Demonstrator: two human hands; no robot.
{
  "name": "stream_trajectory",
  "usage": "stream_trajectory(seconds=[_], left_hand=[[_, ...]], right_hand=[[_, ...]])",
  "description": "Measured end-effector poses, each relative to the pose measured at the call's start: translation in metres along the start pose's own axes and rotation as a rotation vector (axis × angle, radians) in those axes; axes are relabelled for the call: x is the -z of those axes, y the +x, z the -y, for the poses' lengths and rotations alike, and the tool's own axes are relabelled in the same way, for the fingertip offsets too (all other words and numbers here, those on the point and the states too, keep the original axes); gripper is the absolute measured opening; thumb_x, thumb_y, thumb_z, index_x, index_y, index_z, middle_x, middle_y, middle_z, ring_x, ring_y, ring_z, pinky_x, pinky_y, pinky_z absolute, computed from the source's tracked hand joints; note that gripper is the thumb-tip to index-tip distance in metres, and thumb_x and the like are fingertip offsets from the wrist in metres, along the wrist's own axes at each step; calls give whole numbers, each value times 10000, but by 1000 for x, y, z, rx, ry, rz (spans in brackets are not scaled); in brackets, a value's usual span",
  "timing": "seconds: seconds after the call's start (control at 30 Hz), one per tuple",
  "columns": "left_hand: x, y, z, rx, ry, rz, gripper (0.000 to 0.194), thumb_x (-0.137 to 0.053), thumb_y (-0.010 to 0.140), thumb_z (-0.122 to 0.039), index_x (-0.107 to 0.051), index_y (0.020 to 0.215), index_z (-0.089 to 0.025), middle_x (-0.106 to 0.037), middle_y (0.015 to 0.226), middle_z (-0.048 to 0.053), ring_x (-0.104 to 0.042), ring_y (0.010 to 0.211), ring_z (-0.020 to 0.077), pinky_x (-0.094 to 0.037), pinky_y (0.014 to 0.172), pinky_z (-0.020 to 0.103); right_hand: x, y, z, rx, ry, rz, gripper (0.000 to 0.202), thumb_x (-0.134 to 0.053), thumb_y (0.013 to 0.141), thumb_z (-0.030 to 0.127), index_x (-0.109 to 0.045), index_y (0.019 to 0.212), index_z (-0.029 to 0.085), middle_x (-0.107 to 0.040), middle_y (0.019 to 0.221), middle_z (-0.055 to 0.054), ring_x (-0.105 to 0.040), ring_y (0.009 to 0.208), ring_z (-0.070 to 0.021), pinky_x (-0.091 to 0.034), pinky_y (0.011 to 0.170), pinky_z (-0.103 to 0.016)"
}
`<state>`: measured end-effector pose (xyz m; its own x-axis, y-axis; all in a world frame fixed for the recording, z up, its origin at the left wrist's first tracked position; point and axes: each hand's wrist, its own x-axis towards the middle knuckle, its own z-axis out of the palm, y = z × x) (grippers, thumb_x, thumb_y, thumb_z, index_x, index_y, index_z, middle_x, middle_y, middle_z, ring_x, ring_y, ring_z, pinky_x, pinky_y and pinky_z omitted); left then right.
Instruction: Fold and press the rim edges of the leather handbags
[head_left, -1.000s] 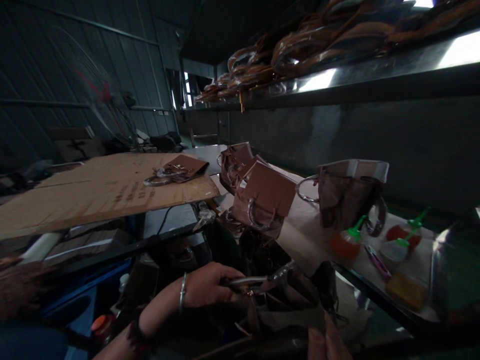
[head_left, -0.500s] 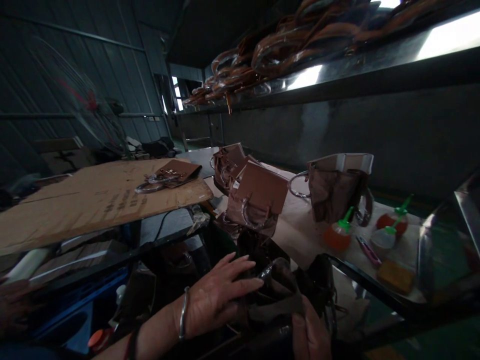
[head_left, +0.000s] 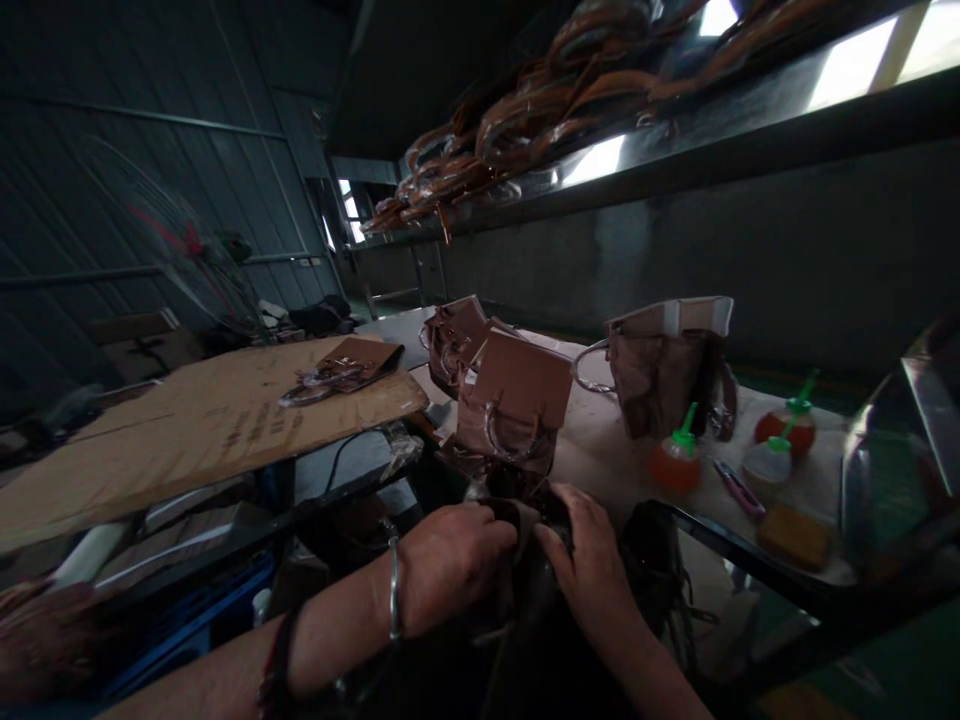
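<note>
A dark brown handbag (head_left: pixel 529 585) is between my two hands in the head view, low in the middle; its lower part is lost in shadow. My left hand (head_left: pixel 459 560), with a silver bangle at the wrist, has its fingers curled over the bag's upper edge. On the opposite side, the thumb and fingers of my right hand (head_left: pixel 589 545) pinch the bag's rim. Just beyond them stands a brown handbag (head_left: pixel 517 400) with plastic-wrapped handles and its flap up.
Another brown bag (head_left: pixel 660 370) stands on the right table beside green-tipped bottles (head_left: pixel 676 462), a pink-handled cutter (head_left: pixel 739 488) and a yellowish block (head_left: pixel 795 535). Left, a cardboard sheet (head_left: pixel 225 420) carries a bag (head_left: pixel 352 362). Wrapped handles (head_left: pixel 525 120) fill the shelf above. A blurred hand (head_left: pixel 45 640) shows lower left.
My left hand went from spread fingers to a closed grip on the bag. My right hand rose to the bag's far rim. The view shifted slightly.
</note>
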<state>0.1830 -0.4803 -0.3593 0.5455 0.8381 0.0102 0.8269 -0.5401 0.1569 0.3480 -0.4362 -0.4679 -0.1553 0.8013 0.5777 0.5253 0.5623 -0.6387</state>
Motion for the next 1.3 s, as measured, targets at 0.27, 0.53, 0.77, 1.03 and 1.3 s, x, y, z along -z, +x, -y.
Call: stream_trajectory(seconds=[0.27,0.53,0.77,1.03,1.3], left_hand=[[-1,5,0,171,-135,-147,237,-376,742,-122,-533,894,-216,-591,818,1,-549,783,140,-417,721,221],[3,-1,20,382,84,-33,231,-425,698,-168,-535,898,-201,-618,812,49,-577,769,222,-430,670,305],[-29,-16,3,371,13,39,204,-402,725,-163,-574,819,-221,-629,780,22,-584,752,186,-426,661,258],[-64,-11,-12,257,18,-177,128,-430,733,-158,-553,705,-181,-615,752,26,-560,706,171,-407,628,238],[-82,11,-36,340,-286,-278,140,-449,738,-154,-577,684,-166,-622,705,24,-566,629,131,-397,547,188]], right_hand=[[11,-43,27,-256,231,390,574,-469,751,377,-315,1262,166,-435,1235,-107,-441,1090,-236,-394,889,-355],[48,-3,24,-264,177,534,354,-316,833,355,-542,1043,183,-620,955,-72,-565,884,-188,-413,767,-263],[47,9,18,-274,62,480,340,-328,810,338,-569,996,187,-632,918,-68,-568,869,-204,-392,785,-285],[35,13,9,-271,-80,428,373,-257,828,344,-543,1035,225,-642,902,-36,-584,835,-192,-416,749,-276],[18,5,4,-79,-404,272,323,-290,812,306,-573,934,208,-664,752,-52,-622,646,-188,-425,530,-228]])
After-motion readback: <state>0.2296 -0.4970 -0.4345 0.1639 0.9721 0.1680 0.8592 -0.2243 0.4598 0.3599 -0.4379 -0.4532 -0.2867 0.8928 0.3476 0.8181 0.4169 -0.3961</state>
